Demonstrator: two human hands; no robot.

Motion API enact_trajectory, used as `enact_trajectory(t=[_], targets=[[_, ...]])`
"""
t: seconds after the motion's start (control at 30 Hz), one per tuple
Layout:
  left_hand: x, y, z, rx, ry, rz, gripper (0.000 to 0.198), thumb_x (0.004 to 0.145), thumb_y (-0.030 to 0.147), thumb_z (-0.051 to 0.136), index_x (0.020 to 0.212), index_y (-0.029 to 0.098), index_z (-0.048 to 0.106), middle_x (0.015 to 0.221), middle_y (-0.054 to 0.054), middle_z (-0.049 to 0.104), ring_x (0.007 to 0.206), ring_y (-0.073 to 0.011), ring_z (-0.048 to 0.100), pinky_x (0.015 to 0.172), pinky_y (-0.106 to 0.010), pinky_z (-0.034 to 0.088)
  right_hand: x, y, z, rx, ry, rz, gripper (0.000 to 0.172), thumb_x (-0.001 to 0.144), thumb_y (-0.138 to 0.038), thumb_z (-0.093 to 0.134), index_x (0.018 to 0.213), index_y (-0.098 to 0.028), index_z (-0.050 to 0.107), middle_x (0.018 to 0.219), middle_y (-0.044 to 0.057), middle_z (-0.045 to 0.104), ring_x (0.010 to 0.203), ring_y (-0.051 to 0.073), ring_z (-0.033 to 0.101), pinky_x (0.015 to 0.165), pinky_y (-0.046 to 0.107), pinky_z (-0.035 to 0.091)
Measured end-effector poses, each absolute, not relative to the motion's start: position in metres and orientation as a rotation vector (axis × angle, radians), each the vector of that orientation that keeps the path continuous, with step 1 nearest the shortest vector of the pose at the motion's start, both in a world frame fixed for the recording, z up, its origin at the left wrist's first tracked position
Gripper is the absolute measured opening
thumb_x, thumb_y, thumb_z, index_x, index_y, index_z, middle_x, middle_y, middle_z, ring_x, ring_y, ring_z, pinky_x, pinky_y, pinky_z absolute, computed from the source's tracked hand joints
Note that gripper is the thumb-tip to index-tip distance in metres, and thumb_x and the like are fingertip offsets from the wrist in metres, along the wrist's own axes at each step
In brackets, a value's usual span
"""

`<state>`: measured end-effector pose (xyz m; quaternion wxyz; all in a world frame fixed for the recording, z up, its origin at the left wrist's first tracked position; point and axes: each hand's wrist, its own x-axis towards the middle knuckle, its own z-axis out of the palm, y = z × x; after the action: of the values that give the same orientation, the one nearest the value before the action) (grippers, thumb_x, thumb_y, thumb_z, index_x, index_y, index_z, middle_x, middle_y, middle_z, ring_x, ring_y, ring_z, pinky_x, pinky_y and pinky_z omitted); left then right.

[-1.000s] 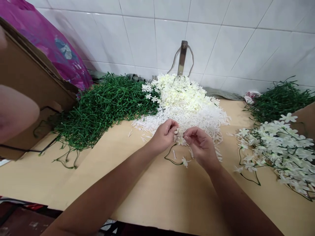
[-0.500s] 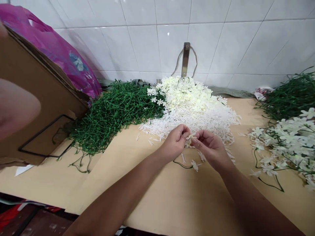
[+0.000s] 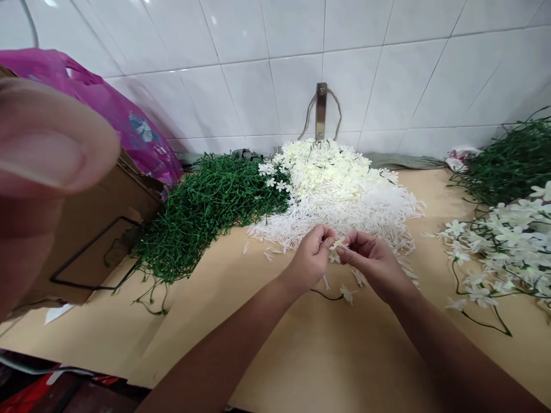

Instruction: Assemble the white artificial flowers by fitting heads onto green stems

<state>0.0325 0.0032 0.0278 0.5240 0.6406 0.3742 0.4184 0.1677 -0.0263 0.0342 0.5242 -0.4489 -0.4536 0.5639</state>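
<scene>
Mid-assembly, judged: small white flower (image 3: 336,245) pinched between fingers (image 3: 326,240) of left hand (image 3: 310,259) and right hand (image 3: 371,261), just above surface (image 3: 301,344), near green stem (image 3: 322,297); fine alignment called for next.

A small craft workshop for artificial flowers: a wooden counter (image 3: 327,355) against a white tiled wall (image 3: 267,63) carries heaps of green stems (image 3: 206,206), loose white blossoms (image 3: 331,169), plastic stamens (image 3: 370,209) and finished sprays (image 3: 503,246), beside a cardboard box (image 3: 99,229).
</scene>
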Motion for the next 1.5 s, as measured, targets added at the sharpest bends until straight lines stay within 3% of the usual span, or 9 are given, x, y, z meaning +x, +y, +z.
enact_trajectory(t=[0.2, 0.57, 0.63, 0.8, 0.9, 1.03, 1.2, 1.37, 1.5], targets=[[0.033, 0.005, 0.031, 1.508, 0.923, 0.984, 0.009, 0.081, 0.025, 0.046, 0.076, 0.018, 0.044, 0.069, 0.002, 0.04, 0.063, -0.0101, 0.038, 0.06, -0.023, 0.034, 0.167, -0.025, 0.034, -1.082, -1.055, 1.418, 0.044, 0.05, -0.046, 0.081, 0.071, -0.016, 0.055, 0.06, -0.002, 0.058, 0.06, 0.009, 0.054, 0.061, 0.025, 0.045], [0.037, 0.006, 0.026, 1.584, 1.005, 1.011, 0.011, 0.083, 0.026, 0.047, 0.076, 0.017, 0.046, 0.068, 0.002, 0.047, 0.063, -0.0098, 0.043, 0.062, -0.023, 0.039, 0.163, -0.027, 0.024, -1.06, -1.109, 0.935, 0.029, 0.061, -0.036, 0.077, 0.072, -0.018, 0.058, 0.066, -0.001, 0.058, 0.059, 0.009, 0.054, 0.058, 0.025, 0.046], [0.032, 0.006, 0.031, 1.751, 1.077, 0.866, 0.017, 0.083, 0.033, 0.047, 0.076, 0.017, 0.049, 0.068, 0.001, 0.049, 0.063, -0.0107, 0.045, 0.062, -0.024, 0.039, 0.171, -0.025, 0.026, -1.061, -1.141, 0.989, 0.029, 0.061, -0.037, 0.076, 0.07, -0.018, 0.056, 0.063, -0.002, 0.056, 0.058, 0.009, 0.053, 0.058, 0.025, 0.045], [0.023, 0.006, 0.031, 2.344, 1.414, 0.193, 0.028, 0.076, 0.045, 0.057, 0.08, 0.018, 0.059, 0.085, -0.006, 0.062, 0.081, -0.0201, 0.057, 0.072, -0.031, 0.043, 0.189, -0.011, 0.013, -1.057, -1.251, 1.503, 0.038, 0.051, -0.039, 0.081, 0.068, -0.016, 0.056, 0.059, -0.003, 0.056, 0.057, 0.009, 0.053, 0.058, 0.025, 0.044], [0.028, 0.007, 0.024, 2.478, 1.553, 0.012, 0.023, 0.077, 0.036, 0.057, 0.087, 0.016, 0.062, 0.093, -0.01, 0.064, 0.09, -0.0252, 0.059, 0.077, -0.035, 0.044, 0.193, -0.002, -0.001, -1.161, -1.243, 1.353, 0.036, 0.052, -0.038, 0.079, 0.066, -0.015, 0.055, 0.058, -0.003, 0.055, 0.056, 0.007, 0.049, 0.056, 0.023, 0.039], [0.031, 0.011, 0.019, 2.503, 1.587, -0.042, 0.019, 0.08, 0.024, 0.049, 0.088, 0.016, 0.064, 0.092, -0.01, 0.066, 0.091, -0.0245, 0.061, 0.078, -0.034, 0.045, 0.194, 0.0, -0.004, -1.138, -1.214, 1.151, 0.029, 0.055, -0.031, 0.077, 0.067, -0.017, 0.056, 0.061, -0.004, 0.054, 0.057, 0.007, 0.047, 0.056, 0.023, 0.037], [0.029, 0.01, 0.019, 2.476, 1.468, 0.191, 0.017, 0.079, 0.018, 0.047, 0.086, 0.015, 0.062, 0.088, -0.009, 0.066, 0.088, -0.023, 0.061, 0.08, -0.035, 0.045, 0.193, -0.005, 0.004, -1.052, -1.206, 1.277, 0.031, 0.054, -0.033, 0.08, 0.067, -0.017, 0.057, 0.064, -0.003, 0.057, 0.059, 0.008, 0.052, 0.06, 0.024, 0.042], [0.032, 0.01, 0.016, 1.92, 1.149, 0.75, 0.012, 0.078, 0.016, 0.051, 0.088, 0.017, 0.057, 0.08, -0.002, 0.064, 0.075, -0.013, 0.06, 0.074, -0.028, 0.047, 0.202, -0.007, 0.01, -0.961, -1.164, 1.427, 0.034, 0.052, -0.035, 0.084, 0.069, -0.017, 0.06, 0.066, -0.002, 0.06, 0.062, 0.009, 0.055, 0.065, 0.024, 0.046], [0.034, 0.013, 0.019, 1.595, 0.989, 0.851, 0.011, 0.072, 0.012, 0.058, 0.083, 0.013, 0.061, 0.078, -0.003, 0.066, 0.074, -0.0118, 0.061, 0.077, -0.029, 0.048, 0.21, -0.008, 0.015, -0.899, -1.133, 1.486, 0.03, 0.058, -0.036, 0.082, 0.069, -0.018, 0.061, 0.067, -0.002, 0.061, 0.064, 0.01, 0.058, 0.069, 0.027, 0.049]])
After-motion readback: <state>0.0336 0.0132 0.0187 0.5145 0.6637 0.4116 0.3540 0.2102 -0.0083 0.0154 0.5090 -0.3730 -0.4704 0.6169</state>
